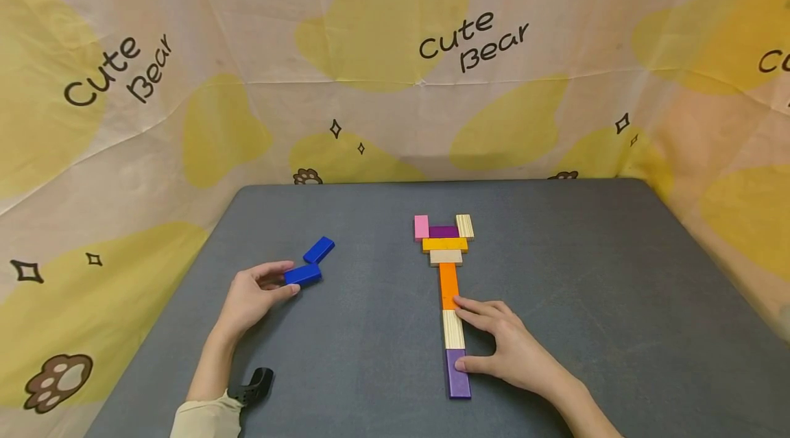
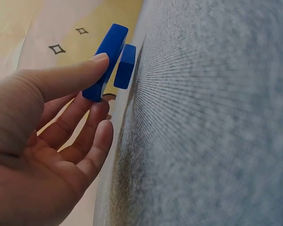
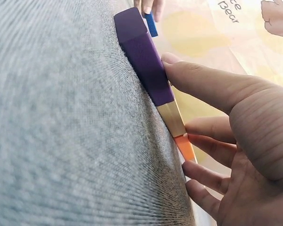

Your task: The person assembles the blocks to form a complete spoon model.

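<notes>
My left hand (image 1: 249,297) pinches a blue block (image 1: 302,275) between thumb and fingers. Just beyond it, a second blue block (image 1: 319,250) lies on the table. My right hand (image 1: 518,352) rests along a line of flat blocks. Its thumb touches the purple block (image 1: 459,383) at the near end, and its fingertips lie by the seam of the striped wooden block (image 1: 453,332) and the orange block (image 1: 448,284). In the right wrist view, the purple block (image 3: 144,61) lies under the thumb, and the fingers are loosely bent.
Above the orange block come a pale wooden block (image 1: 446,258) and a yellow block (image 1: 445,244), both crosswise. A dark purple block (image 1: 444,232) sits between a pink block (image 1: 421,227) and a striped wooden one (image 1: 465,227). The grey table (image 1: 574,253) meets a patterned cloth (image 1: 382,47).
</notes>
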Motion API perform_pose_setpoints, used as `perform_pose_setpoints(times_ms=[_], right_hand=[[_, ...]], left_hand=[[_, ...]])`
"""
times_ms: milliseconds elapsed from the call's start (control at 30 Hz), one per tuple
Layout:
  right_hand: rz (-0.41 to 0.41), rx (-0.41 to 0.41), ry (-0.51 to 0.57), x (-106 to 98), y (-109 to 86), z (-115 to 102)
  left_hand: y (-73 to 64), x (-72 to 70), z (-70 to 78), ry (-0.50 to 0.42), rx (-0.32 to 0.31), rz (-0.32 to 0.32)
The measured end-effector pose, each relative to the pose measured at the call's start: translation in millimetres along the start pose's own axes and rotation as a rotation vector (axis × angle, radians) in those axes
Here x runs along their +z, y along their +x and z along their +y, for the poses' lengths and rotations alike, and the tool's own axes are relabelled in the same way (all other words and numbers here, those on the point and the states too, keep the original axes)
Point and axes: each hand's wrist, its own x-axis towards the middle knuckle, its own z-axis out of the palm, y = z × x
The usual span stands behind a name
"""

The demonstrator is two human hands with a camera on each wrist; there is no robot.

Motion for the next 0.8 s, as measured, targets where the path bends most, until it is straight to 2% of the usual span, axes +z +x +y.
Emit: perform_pose_setpoints(times_ms=[500, 800], right_hand=[[-0.001, 0.009, -0.001, -1, -0.6, -1], [-0.014, 0.025, -0.002, -1, 0.9, -2]], left_hand=[[-2.0, 5.5, 12.3, -0.068, 0.031, 0.005], [-6.6, 15.8, 35.1, -0.105, 0.042, -0.010]])
